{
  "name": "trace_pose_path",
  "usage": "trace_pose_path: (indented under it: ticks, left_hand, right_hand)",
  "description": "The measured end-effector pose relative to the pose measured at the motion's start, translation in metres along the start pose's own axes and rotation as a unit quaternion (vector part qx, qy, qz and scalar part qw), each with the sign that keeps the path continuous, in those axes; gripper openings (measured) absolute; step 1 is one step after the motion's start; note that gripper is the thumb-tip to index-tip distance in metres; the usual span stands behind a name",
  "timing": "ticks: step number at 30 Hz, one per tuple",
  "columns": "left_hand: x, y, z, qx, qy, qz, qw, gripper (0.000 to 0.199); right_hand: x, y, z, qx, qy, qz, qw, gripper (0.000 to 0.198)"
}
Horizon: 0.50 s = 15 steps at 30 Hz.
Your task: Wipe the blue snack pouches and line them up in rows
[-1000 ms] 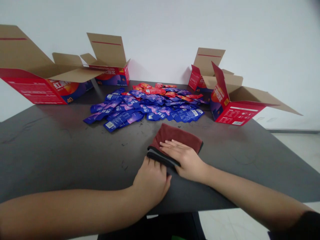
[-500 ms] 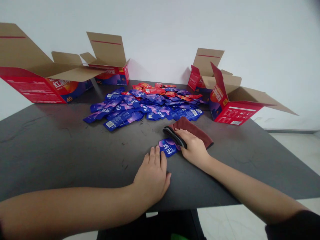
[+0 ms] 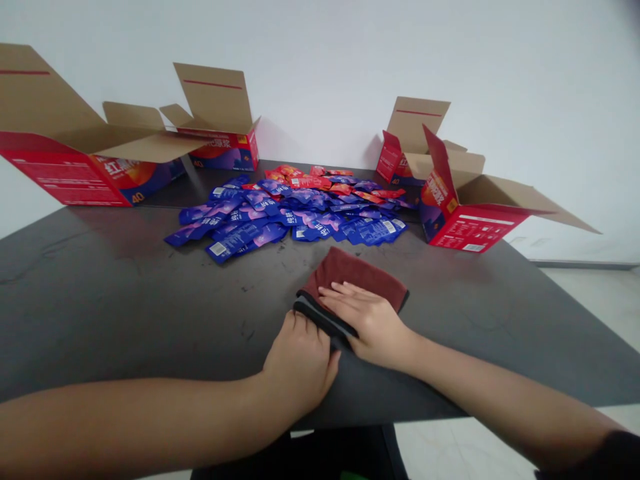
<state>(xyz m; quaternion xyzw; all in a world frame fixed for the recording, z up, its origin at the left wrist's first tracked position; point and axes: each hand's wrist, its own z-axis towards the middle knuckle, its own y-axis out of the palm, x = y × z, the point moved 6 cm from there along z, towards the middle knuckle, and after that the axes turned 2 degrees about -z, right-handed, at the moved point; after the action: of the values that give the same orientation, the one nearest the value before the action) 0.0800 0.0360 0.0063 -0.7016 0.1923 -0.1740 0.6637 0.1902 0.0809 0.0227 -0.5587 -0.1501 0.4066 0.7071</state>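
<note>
A folded brown cloth (image 3: 357, 270) with a dark edge lies on the near middle of the table. My right hand (image 3: 370, 323) grips it, fingers spread across its top and thumb side at the dark edge. Right against the cloth's left edge is my left hand (image 3: 303, 360), with bent fingers whose tips are hidden. The single blue sachet that was at those fingertips is now covered by the cloth and the hands. Beyond them lies a heap of blue sachets (image 3: 310, 223), with red sachets (image 3: 310, 181) toward the back.
Two open cartons stand on the left, a large near one (image 3: 60, 177) and one behind it (image 3: 225, 150). On the right are a near open carton (image 3: 475, 227) and a farther one (image 3: 393, 160). Their flaps stick out over the grey table (image 3: 125, 300). A white wall rises behind.
My right hand has drawn the cloth left and toward me, over the blue sachet. My left hand has stayed in nearly the same place, its fingers now more bent.
</note>
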Motion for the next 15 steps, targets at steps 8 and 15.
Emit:
trace_pose_path:
  ticks: [8, 15]
  left_hand:
    - [-0.001, -0.001, 0.001, 0.011, -0.004, -0.002, 1.000, 0.059]
    - [0.000, 0.000, 0.002, 0.012, -0.002, 0.005, 1.000, 0.062]
  right_hand:
    - [0.014, -0.003, -0.001, 0.044, 0.086, -0.046, 0.994, 0.052]
    - [0.022, -0.003, 0.002, 0.051, 0.123, -0.062, 0.989, 0.051]
